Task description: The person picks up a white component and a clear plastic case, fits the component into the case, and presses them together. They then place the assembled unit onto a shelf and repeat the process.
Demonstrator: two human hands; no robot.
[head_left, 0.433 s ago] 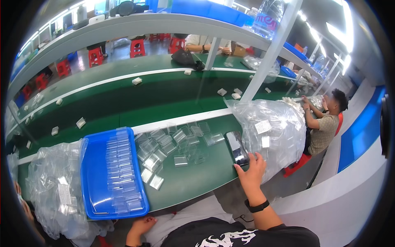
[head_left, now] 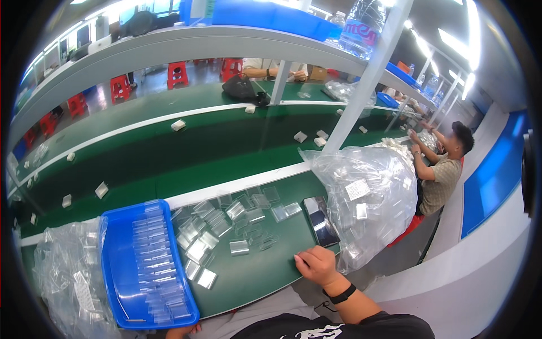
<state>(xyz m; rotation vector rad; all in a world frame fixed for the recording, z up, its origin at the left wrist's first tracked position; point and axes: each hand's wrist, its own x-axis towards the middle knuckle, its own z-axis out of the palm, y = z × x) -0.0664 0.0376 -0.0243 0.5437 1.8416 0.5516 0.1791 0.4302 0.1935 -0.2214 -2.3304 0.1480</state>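
Your R hand (head_left: 319, 265) is curled, can't tell if anything's inside, near the smartphone (head_left: 321, 221) on the green bench (head_left: 248, 277). Your L hand (head_left: 189, 330), mostly hidden at the blue tray's (head_left: 120, 277) near edge: grip unclear. Clear plastic pcs (head_left: 239, 247) btwn.

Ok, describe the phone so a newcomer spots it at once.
On the green table, find the bulging clear bag at right. Left of it, just beyond the right hand, lies the phone: a dark, glossy slab, unlike the clear pieces.

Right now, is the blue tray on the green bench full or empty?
Partly filled: clear plastic pieces lie in a long row along the right side of the blue tray, while bare blue shows at left.
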